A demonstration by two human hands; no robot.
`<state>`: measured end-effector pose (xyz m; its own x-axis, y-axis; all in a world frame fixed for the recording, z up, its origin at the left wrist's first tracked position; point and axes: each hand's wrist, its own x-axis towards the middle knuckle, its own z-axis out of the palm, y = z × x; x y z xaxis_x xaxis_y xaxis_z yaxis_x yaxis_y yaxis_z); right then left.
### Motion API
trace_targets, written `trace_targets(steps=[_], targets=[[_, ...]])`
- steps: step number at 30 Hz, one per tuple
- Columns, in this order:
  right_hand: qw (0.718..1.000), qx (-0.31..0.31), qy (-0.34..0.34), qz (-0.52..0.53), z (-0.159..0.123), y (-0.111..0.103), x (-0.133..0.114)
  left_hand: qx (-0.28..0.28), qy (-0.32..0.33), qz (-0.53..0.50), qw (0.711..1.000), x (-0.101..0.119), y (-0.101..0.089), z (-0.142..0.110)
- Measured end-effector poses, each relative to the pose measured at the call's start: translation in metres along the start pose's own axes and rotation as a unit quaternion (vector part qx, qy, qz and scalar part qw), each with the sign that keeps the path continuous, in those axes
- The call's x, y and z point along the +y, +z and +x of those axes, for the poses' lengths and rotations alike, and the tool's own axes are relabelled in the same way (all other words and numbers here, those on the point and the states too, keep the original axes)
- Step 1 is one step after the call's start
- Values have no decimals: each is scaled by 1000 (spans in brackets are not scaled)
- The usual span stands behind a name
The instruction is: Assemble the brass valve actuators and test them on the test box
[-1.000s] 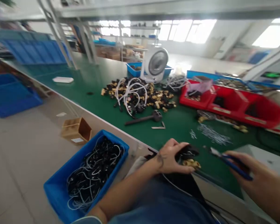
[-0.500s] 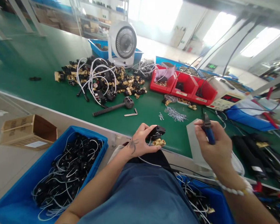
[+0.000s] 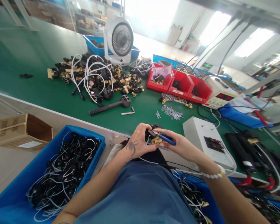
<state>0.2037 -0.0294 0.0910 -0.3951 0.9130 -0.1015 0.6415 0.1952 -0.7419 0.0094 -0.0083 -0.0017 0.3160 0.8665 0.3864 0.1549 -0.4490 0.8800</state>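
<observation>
In the head view, your left hand (image 3: 137, 140) extends forward, curled partway round a black-and-brass fitting (image 3: 156, 141) at the green workbench (image 3: 147, 110)'s near edge, while your right hand (image 3: 182, 145), slanting inward, grips blue-handled pliers (image 3: 167, 139) over it

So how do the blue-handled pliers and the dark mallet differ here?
The blue-handled pliers are in the right hand, while the dark mallet lies on the green bench. The pliers' visible handle is blue; the mallet's is dark. The mallet shows whole; the pliers are partly covered by the hand. Both are hand tools.
</observation>
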Motion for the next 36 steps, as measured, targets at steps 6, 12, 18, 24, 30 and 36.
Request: trace_targets(steps=[6,12,18,24,30,36], targets=[[999,-9,11,46,7,10,23,-5,13,-4,1000,2,-1,1],[1000,17,-5,13,3,5,12,-13,10,-6,1000,5,-4,2],[903,404,-27,-146,-14,-7,1,-8,-5,-1,1000,6,-5,4],[930,220,-26,-293,-24,-6,20,-7,-10,1,1000,6,-3,5],[842,467,-32,-267,-31,-4,14,-9,-7,4,1000,5,-4,7],[921,206,-31,-330,-26,-2,21,-8,-5,6,1000,4,-4,6]])
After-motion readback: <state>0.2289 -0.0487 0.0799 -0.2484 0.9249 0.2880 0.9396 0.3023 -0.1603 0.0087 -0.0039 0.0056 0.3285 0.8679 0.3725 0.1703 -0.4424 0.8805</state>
